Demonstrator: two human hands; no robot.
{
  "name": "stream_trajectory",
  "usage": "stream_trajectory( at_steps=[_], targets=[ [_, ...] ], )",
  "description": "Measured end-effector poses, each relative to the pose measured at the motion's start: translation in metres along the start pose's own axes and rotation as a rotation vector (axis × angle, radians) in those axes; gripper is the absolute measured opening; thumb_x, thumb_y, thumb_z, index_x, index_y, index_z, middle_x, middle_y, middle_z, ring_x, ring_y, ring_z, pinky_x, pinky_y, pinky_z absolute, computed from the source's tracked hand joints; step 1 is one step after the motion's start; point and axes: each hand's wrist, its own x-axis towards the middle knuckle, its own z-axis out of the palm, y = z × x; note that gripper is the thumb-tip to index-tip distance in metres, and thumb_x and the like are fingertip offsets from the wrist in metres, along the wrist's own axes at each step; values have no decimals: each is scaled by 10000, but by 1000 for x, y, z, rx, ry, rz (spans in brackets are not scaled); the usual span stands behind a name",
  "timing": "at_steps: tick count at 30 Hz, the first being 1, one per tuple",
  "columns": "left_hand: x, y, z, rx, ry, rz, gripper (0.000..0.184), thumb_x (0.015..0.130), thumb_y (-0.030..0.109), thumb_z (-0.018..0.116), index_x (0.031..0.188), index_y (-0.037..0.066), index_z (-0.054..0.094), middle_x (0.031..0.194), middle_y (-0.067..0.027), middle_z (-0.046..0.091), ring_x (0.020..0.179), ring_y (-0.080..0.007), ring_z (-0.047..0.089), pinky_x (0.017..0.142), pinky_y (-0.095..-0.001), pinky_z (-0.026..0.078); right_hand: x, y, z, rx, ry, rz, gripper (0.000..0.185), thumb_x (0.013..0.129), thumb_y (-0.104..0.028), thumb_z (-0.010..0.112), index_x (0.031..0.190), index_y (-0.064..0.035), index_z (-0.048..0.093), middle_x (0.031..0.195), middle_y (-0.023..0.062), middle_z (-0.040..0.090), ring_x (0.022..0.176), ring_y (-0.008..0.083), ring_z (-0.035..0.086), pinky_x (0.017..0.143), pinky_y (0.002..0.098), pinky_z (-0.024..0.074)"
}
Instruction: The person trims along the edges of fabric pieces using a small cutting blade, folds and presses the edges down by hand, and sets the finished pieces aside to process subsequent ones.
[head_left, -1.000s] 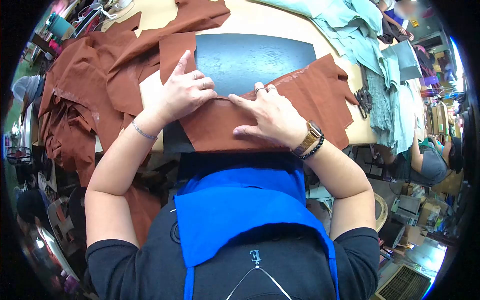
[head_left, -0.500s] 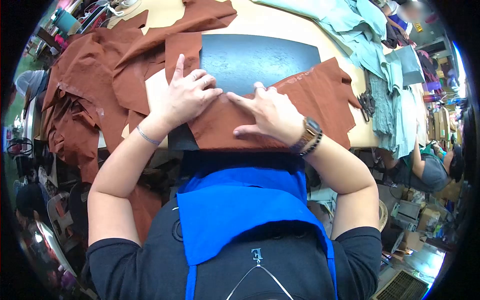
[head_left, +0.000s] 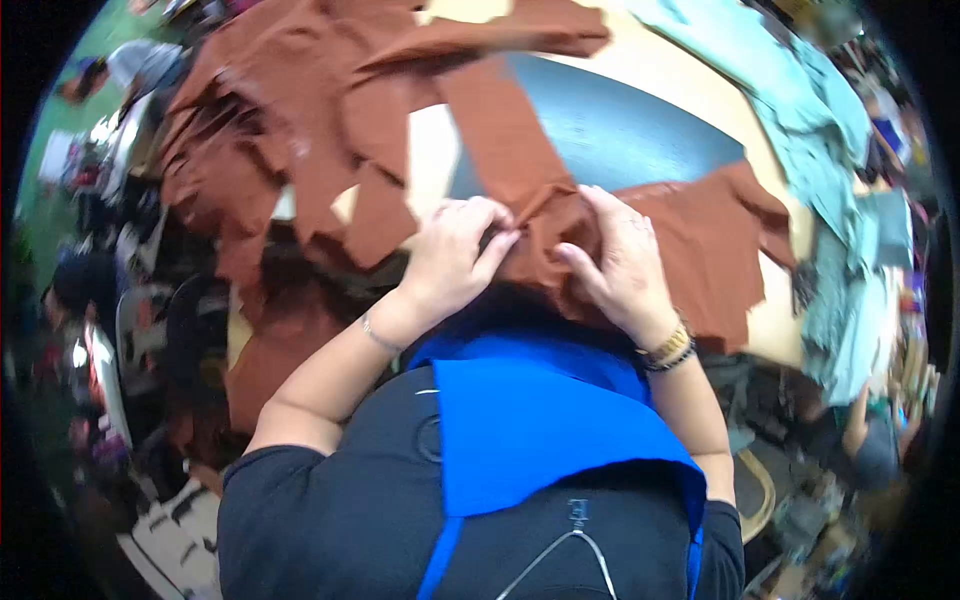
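While the left hand (head_left: 452, 252) seems to pinch the brown cloth (head_left: 690, 240), fingers nearly together, the right hand (head_left: 632, 265) curves over it, thumb spread, grip unclear. Cloth's across the dark mat (head_left: 620, 120), desk's (head_left: 775, 312) near side. Probably folding; next move calls for steady fingers.

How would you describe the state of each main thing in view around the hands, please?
Left hand: thumb and fingertips pinching the brown panel.
Right hand: on the panel, thumb apart from the fingers.
Brown panel: bunched between the hands, flatter towards the right.
Dark mat: flat, partly covered.
Brown heap: crumpled, overlapping.
Pale green cloth: loosely rumpled.
Blue apron: worn.
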Motion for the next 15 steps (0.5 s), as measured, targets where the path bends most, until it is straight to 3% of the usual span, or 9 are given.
stream_trajectory(
  at_steps=[3, 4, 5, 6, 8, 9, 11, 13, 15],
  targets=[
    [-1, -29, -43, -700, 164, -360, 123, 1028, 185, 543, 1046, 63, 550, 991, -8, 552, 938, -136, 547, 814, -287, 460, 14, -3, -6, 242, 35, -35, 624, 902, -289, 701, 1408, -3, 474, 1375, 206, 546, 1270, 347, 522, 1104, 439, 377],
    [-4, -30, -63, -480, 432, -264, 109, 1052, 169, 485, 1067, 77, 541, 992, 30, 502, 934, -94, 506, 852, -299, 463, 17, 2, -12, 203, 47, -20, 606, 912, -263, 692, 1411, 0, 470, 1375, 201, 545, 1271, 342, 520, 1106, 437, 377],
    [-9, -55, -92, -903, 631, -387, 162, 1050, 181, 477, 1103, 76, 588, 1055, -6, 574, 987, -121, 559, 909, -309, 474, 20, 10, -17, 159, 60, -3, 588, 922, -237, 683, 1414, 3, 466, 1375, 195, 544, 1272, 337, 519, 1107, 434, 377],
    [-24, -82, -130, -1071, 745, -527, 237, 1044, 217, 483, 1138, 63, 636, 1113, -44, 650, 1030, -155, 616, 943, -326, 489, 21, 20, -18, 167, 90, -19, 570, 935, -229, 666, 1416, 0, 464, 1373, 192, 543, 1274, 335, 515, 1105, 430, 378],
    [-80, -115, -225, -1191, 645, -446, 289, 1024, 242, 488, 1116, 31, 663, 1125, -98, 702, 1011, -209, 666, 953, -369, 508, 19, 41, -21, 102, 89, -25, 537, 958, -217, 637, 1422, -12, 461, 1376, 185, 540, 1281, 328, 503, 1107, 417, 371],
    [-100, -127, -262, -940, 1071, -628, 307, 1018, 230, 479, 1159, 20, 652, 1176, -116, 685, 1056, -238, 655, 973, -387, 503, 17, 51, -23, 30, 59, -19, 522, 968, -214, 624, 1426, -21, 461, 1380, 181, 537, 1287, 324, 496, 1111, 408, 365],
    [-170, -141, -336, -787, 1362, -655, 373, 1020, 221, 445, 1280, 2, 599, 1294, -160, 632, 1188, -304, 603, 1065, -450, 453, 7, 73, -20, -22, -23, 66, 510, 984, -291, 601, 1432, -84, 472, 1440, 136, 515, 1338, 324, 461, 1162, 494, 271],
    [-287, -173, -416, -509, 1402, -634, 406, 1018, 199, 426, 1345, -10, 546, 1341, -163, 595, 1233, -320, 575, 1086, -470, 443, 1, 84, -14, -200, -15, -16, 497, 989, -343, 589, 1421, -118, 489, 1480, 110, 491, 1392, 308, 422, 1178, 563, 205],
    [-451, -224, -521, -543, 1638, -646, 399, 1012, 192, 407, 1297, -34, 571, 1286, -198, 616, 1179, -354, 607, 1046, -498, 489, 0, 84, -14, -192, -25, 5, 491, 988, -362, 589, 1412, -131, 500, 1492, 100, 482, 1415, 295, 400, 1181, 578, 186]
  ],
)
